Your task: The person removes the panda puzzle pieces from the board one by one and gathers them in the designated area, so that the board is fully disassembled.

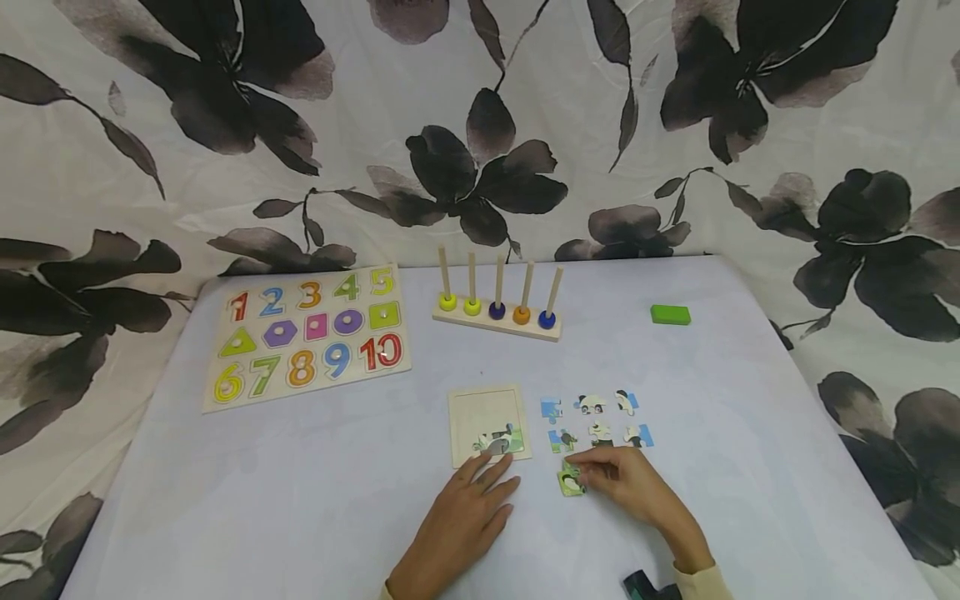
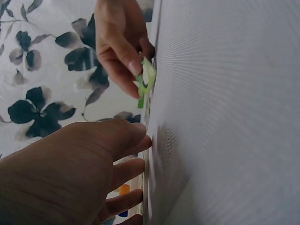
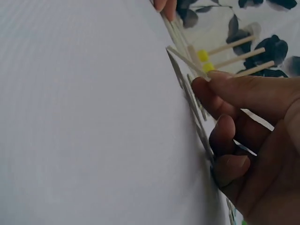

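My right hand (image 1: 636,493) pinches a green puzzle piece (image 1: 570,482) with a white and black patch between thumb and forefinger. In the right wrist view that piece tilts up from the white table. To the left, my left hand (image 1: 459,527) has its fingers spread, with the fingertips at the near edge of the square wooden puzzle board (image 1: 467,408). A grey, white and green picture part (image 1: 497,440) lies in the board's lower right. Several loose panda puzzle pieces (image 1: 592,405) lie in two rows just beyond my right hand.
A wooden number board (image 1: 307,321) lies at the back left. Behind the puzzle stands a peg stand (image 1: 497,320) with upright pegs and coloured beads. A green block (image 1: 671,315) sits at the back right, and a dark object (image 1: 647,586) is beside the right sleeve.
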{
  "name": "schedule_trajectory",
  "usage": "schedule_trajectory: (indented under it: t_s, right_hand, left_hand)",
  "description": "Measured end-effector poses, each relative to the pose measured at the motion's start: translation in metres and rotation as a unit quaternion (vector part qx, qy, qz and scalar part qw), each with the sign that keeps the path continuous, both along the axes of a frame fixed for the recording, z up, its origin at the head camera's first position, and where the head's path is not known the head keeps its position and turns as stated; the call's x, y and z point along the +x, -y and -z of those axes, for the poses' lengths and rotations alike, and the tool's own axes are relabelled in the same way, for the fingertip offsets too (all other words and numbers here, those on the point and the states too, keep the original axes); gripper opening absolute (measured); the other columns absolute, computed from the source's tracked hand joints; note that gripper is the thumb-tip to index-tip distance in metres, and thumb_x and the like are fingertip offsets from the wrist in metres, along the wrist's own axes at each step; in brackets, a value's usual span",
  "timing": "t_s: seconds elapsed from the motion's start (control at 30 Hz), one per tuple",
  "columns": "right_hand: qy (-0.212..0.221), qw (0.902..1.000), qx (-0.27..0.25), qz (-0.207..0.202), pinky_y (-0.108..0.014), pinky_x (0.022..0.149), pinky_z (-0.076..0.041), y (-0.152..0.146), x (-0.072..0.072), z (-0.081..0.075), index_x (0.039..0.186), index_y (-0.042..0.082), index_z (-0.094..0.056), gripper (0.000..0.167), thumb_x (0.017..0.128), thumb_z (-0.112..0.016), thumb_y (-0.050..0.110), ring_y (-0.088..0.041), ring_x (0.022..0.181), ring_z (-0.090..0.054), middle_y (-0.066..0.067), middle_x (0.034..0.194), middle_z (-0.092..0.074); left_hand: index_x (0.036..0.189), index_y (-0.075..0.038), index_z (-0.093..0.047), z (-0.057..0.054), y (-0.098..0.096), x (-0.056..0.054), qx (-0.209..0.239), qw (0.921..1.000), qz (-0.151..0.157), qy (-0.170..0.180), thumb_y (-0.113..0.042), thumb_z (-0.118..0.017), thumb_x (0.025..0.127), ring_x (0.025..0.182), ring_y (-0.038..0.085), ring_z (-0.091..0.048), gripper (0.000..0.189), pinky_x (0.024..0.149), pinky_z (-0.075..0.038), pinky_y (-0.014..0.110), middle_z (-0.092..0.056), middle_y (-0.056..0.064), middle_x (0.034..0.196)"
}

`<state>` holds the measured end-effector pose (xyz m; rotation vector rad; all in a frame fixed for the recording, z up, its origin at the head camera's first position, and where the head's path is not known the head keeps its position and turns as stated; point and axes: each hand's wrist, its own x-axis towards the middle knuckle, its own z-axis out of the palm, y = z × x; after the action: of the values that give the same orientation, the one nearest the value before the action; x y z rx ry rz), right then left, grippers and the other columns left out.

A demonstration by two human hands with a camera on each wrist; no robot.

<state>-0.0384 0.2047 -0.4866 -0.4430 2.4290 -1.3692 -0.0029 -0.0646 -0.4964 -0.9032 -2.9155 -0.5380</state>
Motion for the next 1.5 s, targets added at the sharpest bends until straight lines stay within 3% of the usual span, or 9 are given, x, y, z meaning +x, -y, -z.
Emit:
schedule_trajectory:
  t_s: [0.17,0.4,0.93,1.07,1.3,1.5]
  right_hand:
    - [-0.013,0.9991,0.039,0.006,-0.021,0.057,-0.047,-0.003,0.005,0.000,0.106,0.012,-0.074,0.020,0.087,-0.069,0.009,-0.002,0.066,-0.051,0.002,0.089,-0.070]
    - [-0.037,0.9977,0.054,0.017,-0.021,0.055,-0.045,0.003,0.006,0.000,0.103,0.012,-0.073,0.020,0.084,-0.071,0.007,-0.002,0.063,-0.049,0.009,0.078,-0.063]
    - [-0.063,0.9933,0.088,0.042,-0.021,0.054,-0.045,0.015,0.007,-0.003,0.100,0.013,-0.073,0.018,0.086,-0.067,0.002,-0.001,0.062,-0.049,0.010,0.074,-0.060]
    - [-0.085,0.9925,0.075,0.046,-0.021,0.058,-0.046,0.026,0.000,-0.009,0.100,0.013,-0.073,0.017,0.087,-0.067,0.003,-0.002,0.067,-0.051,0.008,0.083,-0.066]
    - [-0.164,0.9848,0.057,-0.006,-0.028,0.074,-0.050,0.069,-0.023,-0.015,0.107,0.013,-0.071,0.020,0.088,-0.068,0.008,-0.011,0.091,-0.059,0.005,0.105,-0.068]
    - [-0.178,0.9788,0.092,-0.041,-0.037,0.088,-0.048,0.096,-0.042,-0.010,0.105,0.012,-0.072,0.018,0.091,-0.063,0.006,-0.013,0.097,-0.055,0.003,0.106,-0.065]
  left_hand:
    - [0.120,-0.020,-0.068,-0.001,0.000,0.000,-0.002,1.0000,-0.003,0.008,-0.031,-0.068,0.089,0.134,0.025,-0.042,0.033,0.109,-0.037,0.040,-0.052,-0.001,0.141]
    - [0.120,-0.019,-0.068,-0.002,0.000,-0.002,-0.004,1.0000,0.000,0.004,-0.031,-0.068,0.089,0.133,0.025,-0.043,0.033,0.109,-0.036,0.040,-0.053,0.000,0.140]
    - [0.120,-0.019,-0.068,-0.002,0.000,-0.001,0.000,1.0000,0.001,0.005,-0.031,-0.068,0.089,0.134,0.025,-0.043,0.033,0.109,-0.036,0.041,-0.053,0.000,0.140]
    - [0.120,-0.018,-0.069,-0.002,0.001,-0.001,-0.001,1.0000,0.004,0.002,-0.031,-0.068,0.089,0.133,0.025,-0.043,0.033,0.109,-0.037,0.040,-0.054,0.000,0.139]
    - [0.120,-0.017,-0.068,0.000,0.003,-0.001,0.008,0.9998,0.016,-0.005,-0.030,-0.068,0.089,0.133,0.026,-0.043,0.034,0.109,-0.037,0.040,-0.054,0.002,0.139]
    - [0.122,-0.017,-0.067,0.003,0.002,-0.001,0.004,0.9994,0.024,-0.023,-0.032,-0.067,0.089,0.132,0.027,-0.044,0.036,0.110,-0.034,0.041,-0.054,0.002,0.139]
